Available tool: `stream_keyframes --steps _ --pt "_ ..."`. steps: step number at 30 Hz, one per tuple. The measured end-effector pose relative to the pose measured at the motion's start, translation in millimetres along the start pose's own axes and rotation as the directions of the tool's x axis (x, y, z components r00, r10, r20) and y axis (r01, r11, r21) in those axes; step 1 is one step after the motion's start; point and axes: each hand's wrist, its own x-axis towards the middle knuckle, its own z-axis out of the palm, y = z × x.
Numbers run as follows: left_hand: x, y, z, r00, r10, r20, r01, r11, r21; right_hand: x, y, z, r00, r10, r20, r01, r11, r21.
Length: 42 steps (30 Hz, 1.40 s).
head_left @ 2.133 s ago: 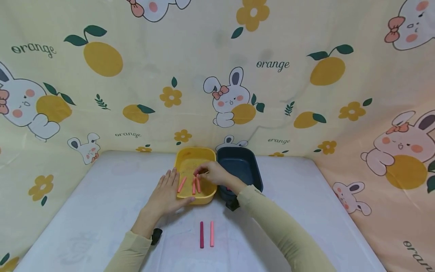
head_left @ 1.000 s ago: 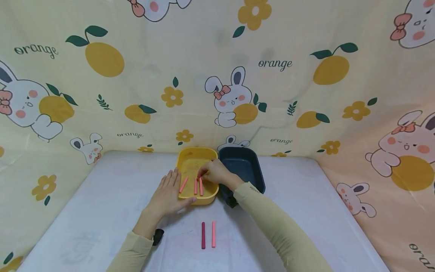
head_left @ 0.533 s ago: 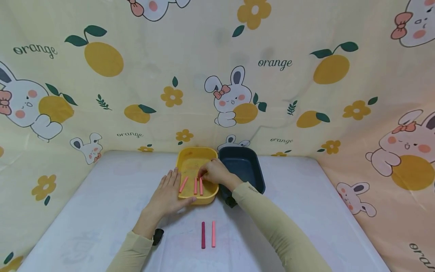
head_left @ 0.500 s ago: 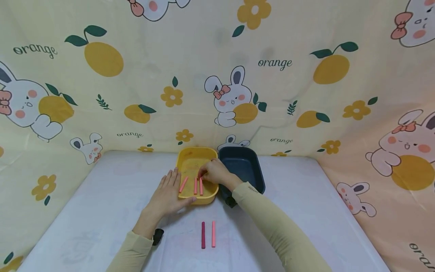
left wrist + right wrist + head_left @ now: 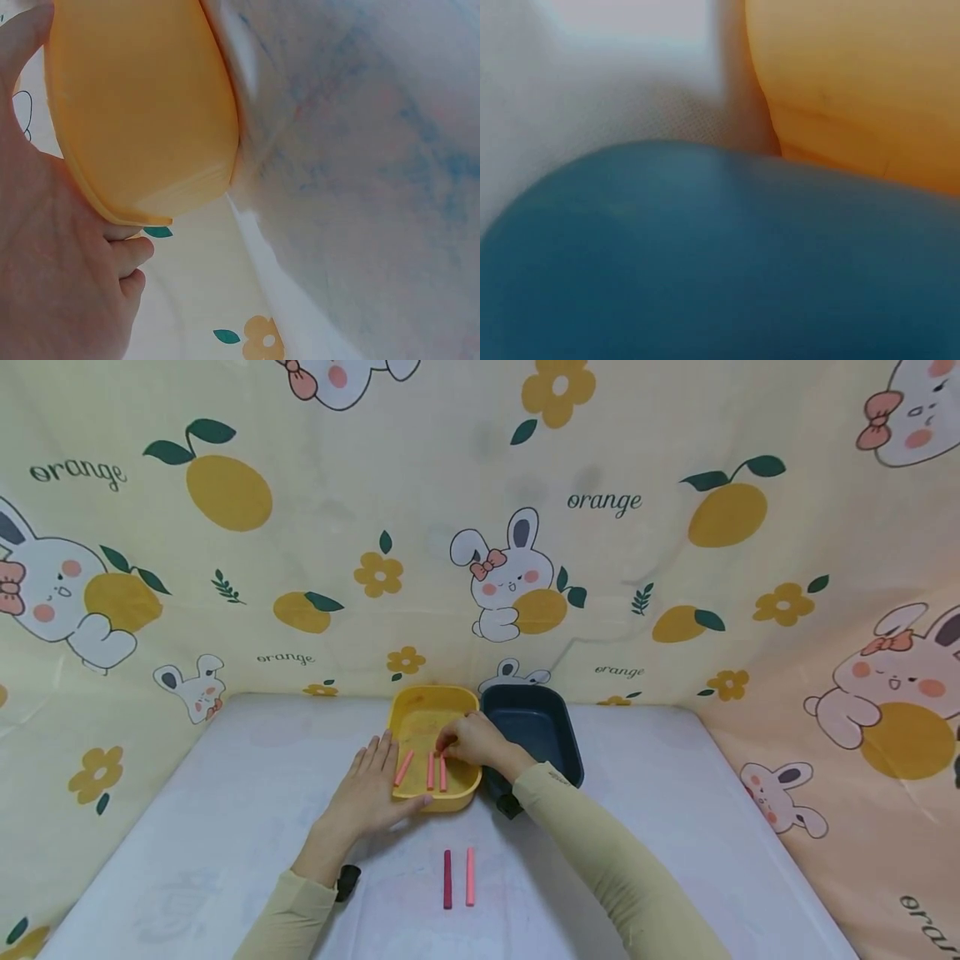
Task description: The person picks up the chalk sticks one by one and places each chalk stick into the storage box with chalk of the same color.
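My left hand [image 5: 367, 789] rests against the near left corner of the yellow tray [image 5: 401, 697], fingers straight along the side and thumb by the front rim. In the left wrist view, this hand [image 5: 60, 255] touches the tray's outer wall [image 5: 142, 112]. Reaching in from the right, my right hand [image 5: 476, 743] pinches the far end of a thin pink stick [image 5: 443, 777] inside the tray; its fingertips are partly hidden. Beside that lie a second pink stick [image 5: 431, 772], parallel, and a third pink stick [image 5: 403, 769], slanted. The right wrist view shows no hand.
A dark blue tray [image 5: 562, 710] stands against the yellow one, under the right wrist. On the white table [image 5: 225, 827] in front lie a dark red stick [image 5: 447, 881] and another pink stick [image 5: 470, 877]. A patterned cloth [image 5: 337, 485] hangs behind.
Since about two seconds ago, my right hand and the pinched stick have shifted slightly right within the yellow tray. Over the last half second both hands hold still; the left stays at the tray corner.
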Motion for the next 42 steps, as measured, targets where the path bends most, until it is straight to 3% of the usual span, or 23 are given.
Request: stream_keyframes --steps 7,13,18,23,29,36,42 --pt "-2.6 -0.6 -0.5 1.0 0.009 -0.008 -0.009 1.0 0.003 -8.0 -3.3 -2.4 1.0 0.031 0.005 -0.031 0.986 0.163" --pt "-5.1 0.1 -2.5 1.0 -0.001 -0.003 0.001 1.0 -0.008 -19.2 -11.8 -8.1 1.0 0.018 -0.022 -0.013 0.979 0.203" --pt "-5.3 0.7 -2.5 1.0 -0.001 0.002 0.001 1.0 0.002 -33.3 -17.9 -13.9 0.995 -0.011 -0.095 0.033 0.973 0.227" --pt "-4.3 1.6 -2.1 1.0 0.005 -0.004 -0.005 1.0 0.005 -50.2 -21.9 -18.3 0.979 -0.036 -0.199 0.091 0.958 0.272" --pt "-3.3 1.8 -1.3 1.0 0.01 -0.006 -0.01 1.0 0.007 -74.8 -29.7 -20.1 0.944 -0.042 -0.329 0.154 0.933 0.325" --pt "-3.7 0.6 -0.6 1.0 0.009 -0.022 -0.009 1.0 0.006 -104.8 -42.6 -11.9 0.928 0.008 -0.373 0.152 0.904 0.398" --pt "-5.5 2.5 -1.8 0.999 0.024 -0.035 -0.023 1.0 0.013 -127.3 -47.7 1.1 0.913 -0.012 -0.408 0.197 0.888 0.415"
